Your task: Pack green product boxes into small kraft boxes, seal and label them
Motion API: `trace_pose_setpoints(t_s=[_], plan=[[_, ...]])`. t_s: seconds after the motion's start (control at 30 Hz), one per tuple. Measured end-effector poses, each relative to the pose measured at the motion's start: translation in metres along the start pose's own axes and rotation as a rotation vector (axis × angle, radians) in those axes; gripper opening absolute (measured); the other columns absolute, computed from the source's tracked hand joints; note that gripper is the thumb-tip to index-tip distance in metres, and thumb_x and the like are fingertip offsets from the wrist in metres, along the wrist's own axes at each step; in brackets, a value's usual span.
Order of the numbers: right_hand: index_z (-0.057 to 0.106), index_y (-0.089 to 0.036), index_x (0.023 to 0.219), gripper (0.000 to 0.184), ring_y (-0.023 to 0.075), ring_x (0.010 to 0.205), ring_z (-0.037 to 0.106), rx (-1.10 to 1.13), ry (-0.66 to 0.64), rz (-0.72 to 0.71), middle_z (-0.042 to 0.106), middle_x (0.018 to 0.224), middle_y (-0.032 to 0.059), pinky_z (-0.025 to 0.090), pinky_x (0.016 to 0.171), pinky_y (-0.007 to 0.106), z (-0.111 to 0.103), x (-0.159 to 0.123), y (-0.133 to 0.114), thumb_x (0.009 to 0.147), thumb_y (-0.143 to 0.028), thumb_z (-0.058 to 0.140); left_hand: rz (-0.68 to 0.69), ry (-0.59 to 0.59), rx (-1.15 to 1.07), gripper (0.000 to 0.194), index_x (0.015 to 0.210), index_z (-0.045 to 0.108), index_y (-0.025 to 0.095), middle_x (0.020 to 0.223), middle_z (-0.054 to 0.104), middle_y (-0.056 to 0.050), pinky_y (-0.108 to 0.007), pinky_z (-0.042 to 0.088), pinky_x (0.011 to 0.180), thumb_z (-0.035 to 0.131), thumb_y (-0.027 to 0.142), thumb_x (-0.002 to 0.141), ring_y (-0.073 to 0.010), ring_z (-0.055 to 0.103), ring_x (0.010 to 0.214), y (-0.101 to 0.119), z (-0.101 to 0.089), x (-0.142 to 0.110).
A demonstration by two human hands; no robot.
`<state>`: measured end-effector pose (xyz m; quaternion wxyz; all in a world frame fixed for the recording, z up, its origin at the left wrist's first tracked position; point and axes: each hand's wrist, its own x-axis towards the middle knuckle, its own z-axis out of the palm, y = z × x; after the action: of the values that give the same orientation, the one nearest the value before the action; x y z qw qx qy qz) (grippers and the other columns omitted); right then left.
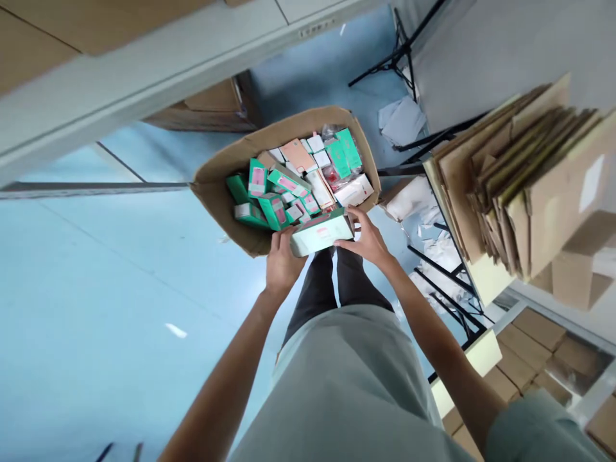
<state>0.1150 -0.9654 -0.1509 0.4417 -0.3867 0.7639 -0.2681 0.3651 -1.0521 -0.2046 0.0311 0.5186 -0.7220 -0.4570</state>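
A white and green product box [321, 235] is held level between my two hands, over the near rim of an open carton. My left hand [283, 262] grips its left end, and my right hand [364, 236] has thumb and fingers around its right end. Beneath and beyond it, the brown cardboard carton [283, 131] is filled with several small boxes. Among them are green boxes with pink windows [257, 178], plain green boxes [344, 153], an orange-brown box [297, 156] and a white box [353, 191] with red marks. Clear plastic wrap shows between some of them.
Flattened cardboard sheets [524, 173] stand stacked on a table to the right. A white shelf edge [144, 90] crosses the upper left, with another carton [206, 106] below it. Paper scraps [443, 253] litter the floor under black metal legs [447, 276]. Brown boxes [527, 337] fill the lower right.
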Motion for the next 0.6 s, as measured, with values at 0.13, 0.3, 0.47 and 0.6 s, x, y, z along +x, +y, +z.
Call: trace_pose_setpoints(t_s=[0.13, 0.3, 0.47, 0.6], plan=[[0.057, -0.025, 0.158, 0.087, 0.0321, 0.144, 0.067, -0.006, 0.084, -0.038, 0.058, 0.168, 0.0148, 0.057, 0.123, 0.049, -0.025, -0.066, -0.022, 0.081, -0.039, 0.098, 0.095, -0.05, 0.038, 0.067, 0.149, 0.058, 0.017, 0.151, 0.063, -0.022, -0.052, 0.052, 0.127, 0.075, 0.018, 0.085, -0.0403, 0.062, 0.148, 0.041, -0.02, -0.037], [0.059, -0.027, 0.156, 0.086, 0.0316, 0.14, 0.07, 0.018, 0.189, 0.019, 0.051, 0.175, 0.0145, 0.063, 0.114, 0.047, -0.05, -0.152, -0.027, 0.081, -0.04, 0.098, 0.185, -0.117, 0.087, 0.069, 0.15, 0.057, 0.019, 0.153, 0.063, -0.021, -0.05, 0.052, 0.126, 0.078, 0.02, 0.085, -0.0382, 0.062, 0.149, 0.092, -0.024, -0.085], [0.059, -0.027, 0.159, 0.087, 0.0328, 0.147, 0.065, 0.065, 0.314, 0.045, 0.055, 0.17, 0.0144, 0.064, 0.111, 0.046, -0.078, -0.245, -0.007, 0.084, -0.048, 0.097, 0.317, -0.209, 0.177, 0.068, 0.149, 0.057, 0.02, 0.151, 0.064, -0.02, -0.05, 0.054, 0.123, 0.08, 0.021, 0.085, -0.0386, 0.063, 0.147, 0.143, 0.0, -0.129], [0.059, -0.027, 0.162, 0.092, 0.0355, 0.153, 0.059, 0.121, 0.45, 0.082, 0.054, 0.169, 0.0179, 0.064, 0.111, 0.047, -0.101, -0.328, 0.028, 0.083, -0.053, 0.098, 0.457, -0.319, 0.233, 0.065, 0.147, 0.058, 0.022, 0.15, 0.066, -0.02, -0.051, 0.055, 0.123, 0.08, 0.026, 0.086, -0.0386, 0.064, 0.147, 0.196, 0.042, -0.162]])
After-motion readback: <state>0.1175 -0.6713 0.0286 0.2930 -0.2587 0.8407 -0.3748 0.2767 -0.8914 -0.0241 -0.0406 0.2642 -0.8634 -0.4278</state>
